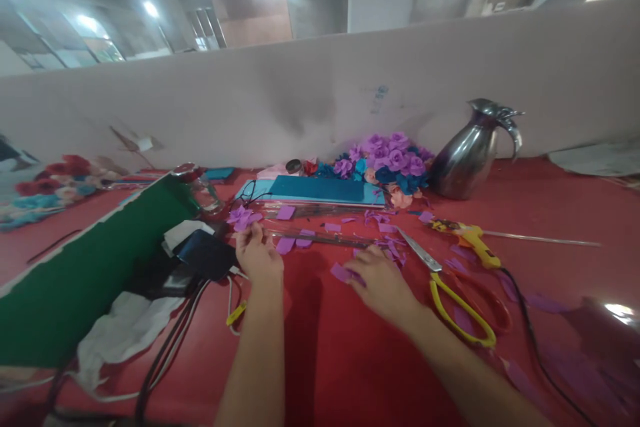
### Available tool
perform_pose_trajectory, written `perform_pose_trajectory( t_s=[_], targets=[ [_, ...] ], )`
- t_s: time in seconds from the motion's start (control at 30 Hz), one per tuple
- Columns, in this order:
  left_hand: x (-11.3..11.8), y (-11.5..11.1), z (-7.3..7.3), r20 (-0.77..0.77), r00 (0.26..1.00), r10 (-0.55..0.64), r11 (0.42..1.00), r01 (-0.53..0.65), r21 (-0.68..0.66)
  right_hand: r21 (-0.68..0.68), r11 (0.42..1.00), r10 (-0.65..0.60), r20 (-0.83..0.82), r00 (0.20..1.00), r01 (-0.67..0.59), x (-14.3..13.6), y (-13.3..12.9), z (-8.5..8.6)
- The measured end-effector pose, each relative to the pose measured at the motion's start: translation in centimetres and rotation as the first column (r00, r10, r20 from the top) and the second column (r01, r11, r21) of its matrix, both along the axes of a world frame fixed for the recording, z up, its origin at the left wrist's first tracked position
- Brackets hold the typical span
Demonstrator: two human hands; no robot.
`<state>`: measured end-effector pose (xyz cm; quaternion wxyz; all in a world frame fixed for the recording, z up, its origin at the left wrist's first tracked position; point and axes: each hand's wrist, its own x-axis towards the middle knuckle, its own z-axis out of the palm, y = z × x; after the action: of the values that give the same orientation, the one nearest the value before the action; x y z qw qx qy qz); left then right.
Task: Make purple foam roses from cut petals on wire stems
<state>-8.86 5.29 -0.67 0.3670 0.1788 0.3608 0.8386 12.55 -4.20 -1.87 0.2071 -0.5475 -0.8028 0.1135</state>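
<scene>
L hand (pixel 257 253) is in front of the blue paper stack (pixel 320 189), off its L end. Its grip is pinched on a purple paper flower (pixel 241 217), fingertips at the flower's base; the flower sits just in front of the stack's L corner. R hand (pixel 377 280) is also in front of the stack, nr its R end, palm down over the red counter (pixel 325 360). Its grip is on a small purple paper piece (pixel 341 273), which pokes out L from under the fingers; exact finger contact hidden.

Btwn the hands & the stack: clear film strips (pixel 325 237) plus loose purple squares (pixel 286 212). At the stack's R end, twd the back: heap of paper flowers (pixel 395 155), mostly purple, w/ some blue & peach. Metal jug (pixel 467 153) is R of the stack, beyond that heap, upright. Scissors (pixel 436 269), one yellow & one red handle, lie in front & R of the stack, tips pointing twd it. Yellow glue gun (pixel 479 245) is farther R, w/ a clear rod (pixel 543 239) beside it.

L of the stack: glass jar (pixel 205 193), then a green board (pixel 90 273) on edge. Front-L of the stack: dark pouch-like item (pixel 205 253), and nearer the person, crumpled white tissue (pixel 125 330).
</scene>
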Motion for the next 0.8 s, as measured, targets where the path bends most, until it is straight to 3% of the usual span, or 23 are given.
perform_pose_trajectory(
  t_s=[0.17, 0.3, 0.6, 0.8],
  targets=[
    [1.9, -0.3, -0.3, -0.031, 0.988, -0.149, 0.989, 0.149, -0.011, 0.042, 0.966, -0.236, -0.260, 0.936, 0.255, 3.7, 1.7, 0.8],
    [2.8, -0.7, 0.1, -0.086, 0.970, -0.225, 0.973, 0.228, 0.023, -0.029, 0.930, -0.364, -0.191, 0.911, 0.366, 6.1, 2.0, 1.3],
    [1.8, -0.4, 0.5, 0.028, 0.970, -0.242, 0.970, 0.242, 0.006, -0.260, 0.943, -0.189, 0.091, 0.978, 0.207, 6.8, 1.6, 1.0],
    [2.8, -0.7, 0.5, 0.036, 0.929, -0.369, 0.929, 0.370, -0.021, -0.246, 0.940, -0.230, 0.047, 0.972, 0.235, 5.6, 1.8, 1.1]
  ],
)
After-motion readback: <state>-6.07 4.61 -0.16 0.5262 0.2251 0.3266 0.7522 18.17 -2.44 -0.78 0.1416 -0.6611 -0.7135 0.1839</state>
